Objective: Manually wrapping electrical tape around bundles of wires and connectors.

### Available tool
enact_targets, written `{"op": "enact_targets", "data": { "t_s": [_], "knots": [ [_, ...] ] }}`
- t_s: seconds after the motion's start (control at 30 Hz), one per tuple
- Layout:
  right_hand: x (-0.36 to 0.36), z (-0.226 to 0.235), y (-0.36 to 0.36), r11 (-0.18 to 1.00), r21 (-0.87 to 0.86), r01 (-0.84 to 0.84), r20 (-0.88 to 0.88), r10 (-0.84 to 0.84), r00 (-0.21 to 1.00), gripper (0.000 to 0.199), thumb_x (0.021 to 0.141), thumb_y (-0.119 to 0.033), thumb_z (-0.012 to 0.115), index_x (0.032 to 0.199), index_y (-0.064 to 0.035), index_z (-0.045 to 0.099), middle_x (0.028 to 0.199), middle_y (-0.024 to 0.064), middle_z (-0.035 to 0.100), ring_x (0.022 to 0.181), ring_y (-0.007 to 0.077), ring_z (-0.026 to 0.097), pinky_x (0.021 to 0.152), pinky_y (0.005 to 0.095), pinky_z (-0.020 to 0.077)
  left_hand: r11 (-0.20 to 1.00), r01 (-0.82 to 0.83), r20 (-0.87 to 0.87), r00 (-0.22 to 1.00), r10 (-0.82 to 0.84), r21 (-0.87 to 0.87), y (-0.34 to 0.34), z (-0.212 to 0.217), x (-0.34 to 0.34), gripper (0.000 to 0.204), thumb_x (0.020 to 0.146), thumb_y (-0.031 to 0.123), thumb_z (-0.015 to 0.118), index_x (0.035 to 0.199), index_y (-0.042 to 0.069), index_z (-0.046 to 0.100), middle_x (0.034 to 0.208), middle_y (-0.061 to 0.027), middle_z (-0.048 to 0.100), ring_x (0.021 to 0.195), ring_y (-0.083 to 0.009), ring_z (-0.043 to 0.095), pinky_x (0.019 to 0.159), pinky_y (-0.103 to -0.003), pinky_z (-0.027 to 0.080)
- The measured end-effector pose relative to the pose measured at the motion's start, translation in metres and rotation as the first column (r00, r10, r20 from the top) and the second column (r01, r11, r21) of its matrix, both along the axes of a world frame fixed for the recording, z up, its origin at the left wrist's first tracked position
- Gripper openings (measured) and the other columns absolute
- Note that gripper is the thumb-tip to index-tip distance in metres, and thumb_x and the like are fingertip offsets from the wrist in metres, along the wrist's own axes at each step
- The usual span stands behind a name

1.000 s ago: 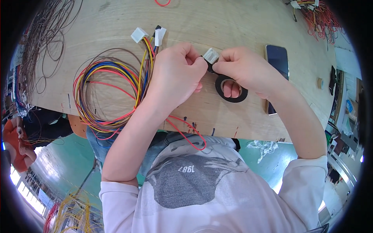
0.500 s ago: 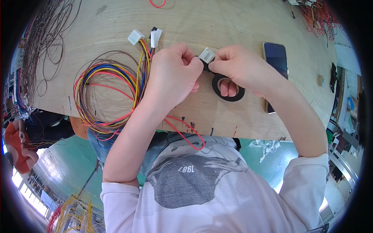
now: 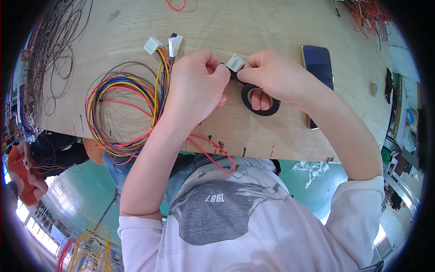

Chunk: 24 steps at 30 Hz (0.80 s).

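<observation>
My left hand is closed in a pinch beside a small white connector, at the black-wrapped wire end under it. What exactly lies between these fingertips is partly hidden. From the other side, the thumb and forefinger of my right hand pinch close against the same connector. A roll of black tape hangs from my right hand, with fingers through its hole. Left of my left forearm lies a coiled wire harness in red, yellow, blue and brown, with white connectors at its upper end.
A phone lies right of my right hand, partly under the forearm. Loose brown wires spread at the table's left; red wires lie at the far right. A small tape roll sits near the right edge. Another person is at lower left.
Both hands, the connector and the tape roll appear slightly further left. The view has shifted a little as well, and the pinch of both hands is unchanged.
</observation>
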State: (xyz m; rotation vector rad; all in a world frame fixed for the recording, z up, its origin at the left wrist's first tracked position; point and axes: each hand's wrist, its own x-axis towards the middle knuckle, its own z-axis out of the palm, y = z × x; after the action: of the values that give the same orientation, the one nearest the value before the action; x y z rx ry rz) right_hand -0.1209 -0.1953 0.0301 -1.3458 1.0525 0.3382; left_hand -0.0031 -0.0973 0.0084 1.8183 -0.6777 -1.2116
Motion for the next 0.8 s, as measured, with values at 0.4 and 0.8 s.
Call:
{"op": "enact_targets", "data": {
  "t_s": [0.4,0.8],
  "knots": [
    [-0.0014,-0.0008,0.0017,1.000,-0.007,0.004,0.041,-0.004,0.999,0.022,0.083,-0.010,0.044,0.069,0.0054,0.053,0.054,0.0115,0.057,0.043,0.0141,0.053,0.041,0.0282,0.0422,1.000,-0.005,0.025,1.000,0.005,0.027,-0.0018,0.0038,-0.0010,0.012,0.081,0.006,0.052,0.074,-0.004,0.052,0.059,-0.0052,0.054,0.043,-0.0107,0.053,0.039,-0.024,0.043],
    [-0.0032,-0.0015,0.0017,0.999,-0.033,-0.011,0.043,0.012,0.999,0.022,0.082,-0.009,0.043,0.071,0.0064,0.054,0.054,0.0119,0.057,0.043,0.0147,0.054,0.041,0.0285,0.0425,0.998,-0.066,-0.077,0.995,0.066,-0.003,-0.0024,-0.0018,-0.0003,0.012,0.080,0.007,0.052,0.074,-0.003,0.053,0.060,-0.0036,0.052,0.044,-0.0094,0.052,0.040,-0.023,0.044]
  ]
}}
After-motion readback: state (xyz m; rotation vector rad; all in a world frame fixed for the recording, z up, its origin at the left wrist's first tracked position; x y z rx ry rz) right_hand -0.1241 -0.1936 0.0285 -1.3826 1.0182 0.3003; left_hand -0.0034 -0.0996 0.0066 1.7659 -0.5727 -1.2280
